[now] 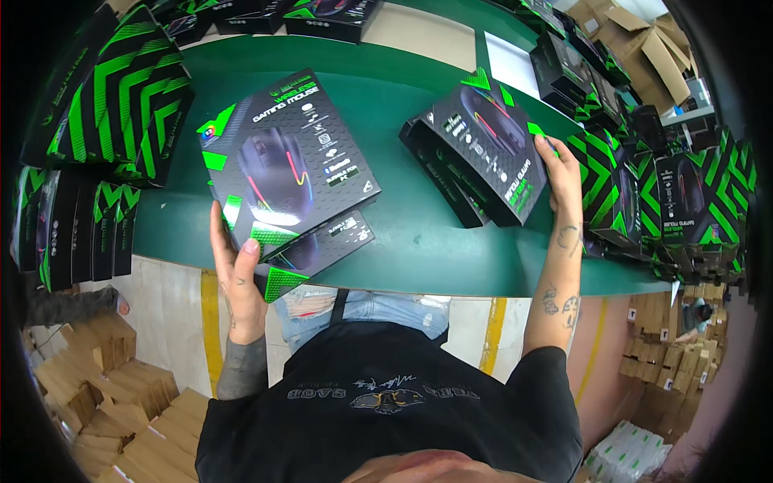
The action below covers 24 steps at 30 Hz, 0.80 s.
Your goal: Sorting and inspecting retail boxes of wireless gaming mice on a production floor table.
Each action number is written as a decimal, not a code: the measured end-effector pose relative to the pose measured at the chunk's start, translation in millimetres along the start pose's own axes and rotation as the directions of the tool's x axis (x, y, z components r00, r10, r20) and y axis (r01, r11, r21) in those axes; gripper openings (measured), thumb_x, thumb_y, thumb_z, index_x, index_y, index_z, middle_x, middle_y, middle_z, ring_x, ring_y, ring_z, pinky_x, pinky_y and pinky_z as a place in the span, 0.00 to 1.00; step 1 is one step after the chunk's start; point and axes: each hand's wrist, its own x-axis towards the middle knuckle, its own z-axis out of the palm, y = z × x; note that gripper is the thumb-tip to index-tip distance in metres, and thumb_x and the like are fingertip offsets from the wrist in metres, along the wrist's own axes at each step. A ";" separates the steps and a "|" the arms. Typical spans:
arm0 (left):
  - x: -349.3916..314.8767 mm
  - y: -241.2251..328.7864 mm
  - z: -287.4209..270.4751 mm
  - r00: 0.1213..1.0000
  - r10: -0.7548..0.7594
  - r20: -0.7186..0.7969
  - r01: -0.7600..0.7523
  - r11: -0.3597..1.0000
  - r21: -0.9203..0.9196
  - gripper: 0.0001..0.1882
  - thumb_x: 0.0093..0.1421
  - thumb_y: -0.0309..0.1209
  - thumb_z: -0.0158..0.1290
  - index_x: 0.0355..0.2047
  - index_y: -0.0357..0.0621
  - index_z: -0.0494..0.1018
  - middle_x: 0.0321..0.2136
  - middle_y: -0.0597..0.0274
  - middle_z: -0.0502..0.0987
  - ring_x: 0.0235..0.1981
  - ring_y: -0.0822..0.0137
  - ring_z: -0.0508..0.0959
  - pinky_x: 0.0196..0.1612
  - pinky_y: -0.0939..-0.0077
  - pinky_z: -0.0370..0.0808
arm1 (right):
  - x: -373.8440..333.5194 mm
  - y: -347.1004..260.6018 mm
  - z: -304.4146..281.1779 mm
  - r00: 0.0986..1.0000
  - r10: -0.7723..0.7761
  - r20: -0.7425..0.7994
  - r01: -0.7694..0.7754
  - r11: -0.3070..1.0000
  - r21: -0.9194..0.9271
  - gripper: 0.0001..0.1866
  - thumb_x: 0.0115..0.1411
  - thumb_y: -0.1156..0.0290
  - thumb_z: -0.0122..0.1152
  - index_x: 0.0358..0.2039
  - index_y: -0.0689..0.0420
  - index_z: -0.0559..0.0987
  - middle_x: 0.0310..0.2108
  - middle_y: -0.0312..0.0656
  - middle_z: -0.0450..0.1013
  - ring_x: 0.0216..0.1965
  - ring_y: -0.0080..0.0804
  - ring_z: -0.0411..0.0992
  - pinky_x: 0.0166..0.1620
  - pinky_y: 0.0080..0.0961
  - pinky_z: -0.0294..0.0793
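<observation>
My left hand [243, 282] grips the lower left edge of a black and green mouse box [282, 173], its thumb on the front and its fingers along the side. The box is tilted, with a pictured mouse facing up. Partly covered beneath it lies a second mouse box [348, 235] near the bench's front edge. On the right, my right hand [562, 173] is closed on the right end of another mouse box [491, 137], which is turned the other way. Another black box [443, 179] shows below that one, mostly hidden.
The green workbench [394, 270] carries stacked mouse boxes at the left [121, 97] and more stacks at the right [692, 201]. More boxes line the back shelf [419, 36]. Brown cartons [105, 378] sit on the floor at left; an open carton [636, 52] stands far right.
</observation>
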 end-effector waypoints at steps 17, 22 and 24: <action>81.4 22.6 -0.8 0.847 -0.198 0.493 0.198 0.979 0.053 0.51 0.37 0.35 0.50 0.64 0.32 0.47 0.63 0.46 0.53 0.65 0.57 0.53 0.66 0.64 0.46 | -82.1 -12.6 1.9 0.916 0.006 0.401 0.117 0.952 -0.282 0.24 0.52 0.56 0.67 0.39 0.64 0.75 0.27 0.40 0.76 0.30 0.21 0.73 0.35 0.22 0.73; 72.4 70.6 11.3 0.694 -0.045 0.719 -0.553 0.606 0.572 0.49 0.44 0.41 0.62 0.62 0.34 0.52 0.64 0.40 0.49 0.66 0.49 0.50 0.65 0.63 0.50 | -53.0 -44.8 40.2 0.813 -0.575 0.089 0.523 0.654 -0.547 0.29 0.52 0.55 0.63 0.48 0.63 0.72 0.49 0.55 0.69 0.52 0.46 0.68 0.52 0.34 0.68; 59.2 64.2 24.5 0.726 0.002 0.688 -0.644 0.354 0.678 0.51 0.40 0.44 0.66 0.61 0.35 0.56 0.63 0.40 0.50 0.65 0.47 0.51 0.64 0.62 0.52 | -45.4 -42.9 66.1 0.776 -0.520 0.356 0.627 0.585 -0.515 0.30 0.54 0.50 0.59 0.46 0.65 0.74 0.47 0.55 0.70 0.52 0.50 0.67 0.54 0.37 0.65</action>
